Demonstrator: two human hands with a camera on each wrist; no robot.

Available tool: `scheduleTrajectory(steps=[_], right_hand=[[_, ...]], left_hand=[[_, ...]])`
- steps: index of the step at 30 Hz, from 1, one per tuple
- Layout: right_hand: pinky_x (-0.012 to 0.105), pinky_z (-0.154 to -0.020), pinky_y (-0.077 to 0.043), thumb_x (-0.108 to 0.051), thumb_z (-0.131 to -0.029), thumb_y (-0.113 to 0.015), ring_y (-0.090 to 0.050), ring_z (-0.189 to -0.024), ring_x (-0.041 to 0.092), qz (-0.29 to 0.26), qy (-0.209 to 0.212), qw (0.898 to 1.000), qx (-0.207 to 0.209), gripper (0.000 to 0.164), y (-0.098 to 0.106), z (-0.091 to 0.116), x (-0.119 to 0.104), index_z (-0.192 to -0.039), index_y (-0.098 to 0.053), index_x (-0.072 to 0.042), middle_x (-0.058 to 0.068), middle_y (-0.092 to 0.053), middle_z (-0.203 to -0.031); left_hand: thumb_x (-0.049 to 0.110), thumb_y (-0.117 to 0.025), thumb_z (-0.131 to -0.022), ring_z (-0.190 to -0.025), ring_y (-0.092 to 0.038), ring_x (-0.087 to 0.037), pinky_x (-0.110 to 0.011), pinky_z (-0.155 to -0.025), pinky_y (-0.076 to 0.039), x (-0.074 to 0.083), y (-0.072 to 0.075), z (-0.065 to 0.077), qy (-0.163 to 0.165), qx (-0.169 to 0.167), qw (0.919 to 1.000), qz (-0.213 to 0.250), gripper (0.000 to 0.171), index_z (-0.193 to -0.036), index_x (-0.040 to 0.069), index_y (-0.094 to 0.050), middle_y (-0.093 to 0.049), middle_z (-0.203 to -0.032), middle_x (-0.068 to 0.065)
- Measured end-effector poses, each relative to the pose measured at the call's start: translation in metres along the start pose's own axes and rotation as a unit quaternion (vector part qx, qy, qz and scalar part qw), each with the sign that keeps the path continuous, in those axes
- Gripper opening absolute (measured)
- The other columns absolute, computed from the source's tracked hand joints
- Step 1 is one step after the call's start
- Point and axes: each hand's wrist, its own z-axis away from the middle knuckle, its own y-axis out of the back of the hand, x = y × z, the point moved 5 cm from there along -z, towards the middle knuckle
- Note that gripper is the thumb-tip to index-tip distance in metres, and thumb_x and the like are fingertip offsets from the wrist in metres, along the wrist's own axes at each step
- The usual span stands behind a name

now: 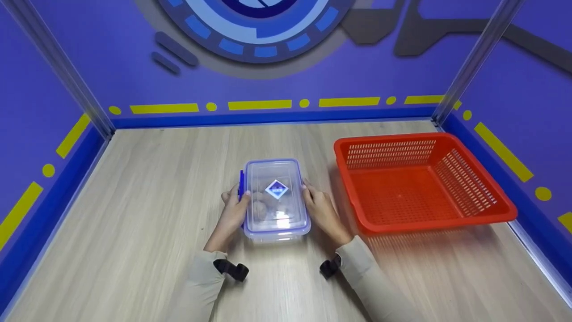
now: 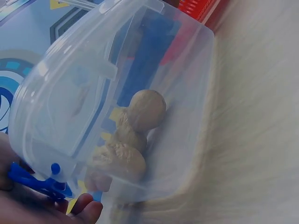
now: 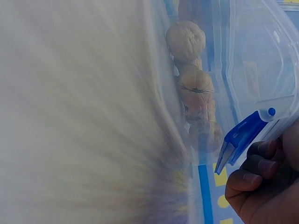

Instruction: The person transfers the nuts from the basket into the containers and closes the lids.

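A clear plastic food container (image 1: 286,210) with its lid on lies between my two hands over the table. Several round, beige, wrinkled lumps (image 2: 148,110) show through its wall. My left hand (image 1: 233,210) holds the left side, thumb at the lid's edge and fingers around the blue clip (image 2: 39,182), which stands out from the side. On the opposite side my right hand (image 1: 322,210) grips the edge, its thumb near the rim. Curled fingers (image 3: 245,182) of that hand sit beside another blue clip (image 3: 245,137), swung outward. A diamond-shaped label (image 1: 276,189) marks the lid.
An orange-red plastic basket (image 1: 426,222) with slotted walls stands just right of my right hand. Purple panels (image 1: 268,85) with yellow marks enclose the wood-grain table (image 1: 147,188) at the back and both sides.
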Motion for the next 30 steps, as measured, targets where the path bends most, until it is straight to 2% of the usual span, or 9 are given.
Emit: scheduleTrajectory(steps=[6, 12, 16, 26, 30], right_hand=[[0.047, -0.102, -0.047, -0.022, -0.101, -0.046, -0.059, -0.118, 0.032, 0.007, 0.001, 1.000, 0.005, 0.041, 0.000, 0.001, 0.000, -0.133, -0.054, 0.002, 0.020, -0.057, -0.132], [0.046, -0.103, -0.047, -0.022, -0.101, -0.046, -0.058, -0.119, 0.031, 0.005, 0.003, 1.000, 0.006, 0.041, 0.000, 0.001, 0.000, -0.133, -0.053, 0.002, 0.019, -0.056, -0.133], [0.046, -0.104, -0.046, -0.022, -0.101, -0.045, -0.056, -0.122, 0.031, 0.002, 0.000, 1.000, 0.003, 0.041, -0.001, 0.001, 0.000, -0.134, -0.052, 0.002, 0.019, -0.054, -0.134], [0.046, -0.104, -0.045, -0.021, -0.101, -0.045, -0.055, -0.122, 0.034, -0.006, -0.001, 1.000, 0.003, 0.041, -0.002, 0.000, 0.001, -0.135, -0.051, 0.002, 0.021, -0.053, -0.135], [0.046, -0.106, -0.044, -0.021, -0.101, -0.044, -0.054, -0.123, 0.033, -0.010, -0.005, 1.000, 0.001, 0.042, -0.003, 0.000, 0.002, -0.135, -0.051, 0.003, 0.021, -0.053, -0.136]], left_hand=[[0.018, -0.037, -0.102, -0.140, -0.025, -0.047, -0.057, -0.119, -0.018, -0.002, -0.004, -0.003, 0.006, 0.000, 0.9995, 0.032, 0.057, -0.151, -0.002, -0.015, -0.018, -0.149, -0.030], [0.013, -0.034, -0.101, -0.147, -0.011, -0.040, -0.048, -0.123, -0.009, -0.001, -0.008, -0.006, 0.009, 0.006, 0.9955, 0.094, 0.058, -0.151, -0.004, -0.008, -0.013, -0.158, -0.027], [0.012, -0.033, -0.101, -0.149, -0.005, -0.036, -0.046, -0.123, -0.005, -0.002, -0.010, -0.007, 0.019, 0.012, 0.9933, 0.114, 0.061, -0.153, -0.002, -0.005, -0.008, -0.160, -0.022], [0.016, -0.032, -0.103, -0.149, -0.001, -0.035, -0.048, -0.123, -0.001, -0.002, -0.011, -0.006, -0.005, 0.000, 0.9959, 0.090, 0.061, -0.153, 0.000, -0.001, -0.003, -0.161, -0.021], [0.013, -0.031, -0.103, -0.149, -0.003, -0.036, -0.049, -0.123, -0.003, 0.002, -0.010, -0.005, -0.027, -0.007, 0.9970, 0.072, 0.060, -0.153, 0.002, -0.001, -0.005, -0.161, -0.020]])
